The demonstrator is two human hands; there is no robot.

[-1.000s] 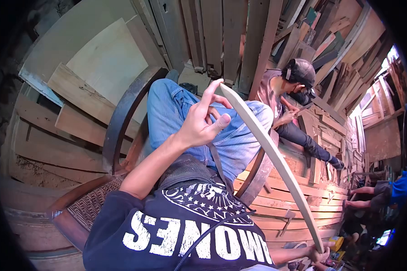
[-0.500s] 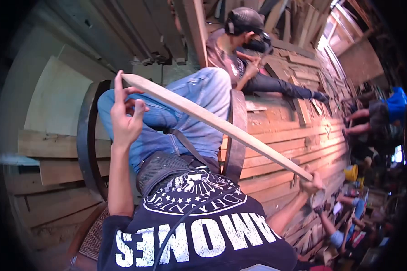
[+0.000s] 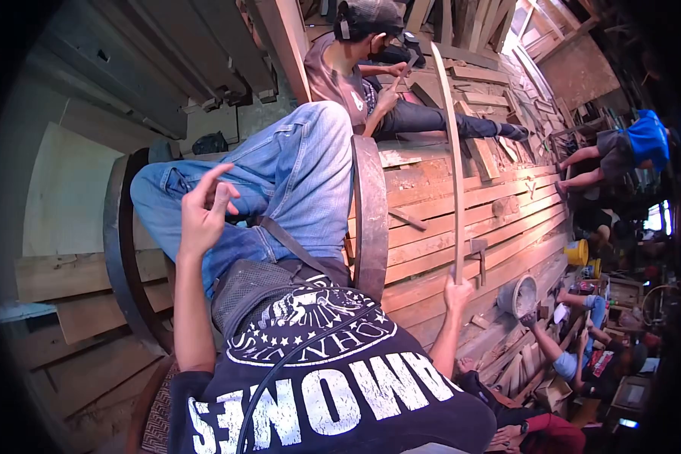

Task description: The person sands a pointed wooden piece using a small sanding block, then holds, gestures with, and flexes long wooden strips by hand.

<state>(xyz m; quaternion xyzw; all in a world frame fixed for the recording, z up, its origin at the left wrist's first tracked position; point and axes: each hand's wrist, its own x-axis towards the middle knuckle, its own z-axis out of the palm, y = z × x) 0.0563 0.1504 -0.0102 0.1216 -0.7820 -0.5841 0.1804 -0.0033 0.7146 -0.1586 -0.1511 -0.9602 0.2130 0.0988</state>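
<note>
My right hand (image 3: 459, 290) is closed around the lower end of a long, narrow wooden slat (image 3: 455, 159). The slat stands nearly upright in view, slightly bowed, its tapered tip near the top. My left hand (image 3: 204, 216) is raised over my jeans, holding nothing, with the index finger stretched and the other fingers loosely bent. On either side of my legs is a curved dark wooden piece, one at the right (image 3: 369, 219) and one at the left (image 3: 121, 250). Behind the slat's lower part, a hammer (image 3: 477, 259) rests on the planks.
Long planks (image 3: 424, 250) cover the floor at right, with a grey bucket (image 3: 517, 296) beyond. A co-worker in a cap (image 3: 337, 68) sits ahead, holding something small. Another person in blue (image 3: 643, 144) stands farther right. Stacked boards (image 3: 76, 280) are at left.
The slat has swung from a diagonal across my lap to nearly upright at the right. My left hand no longer touches its tip and has lowered. The view has shifted, showing the bucket and hammer more fully.
</note>
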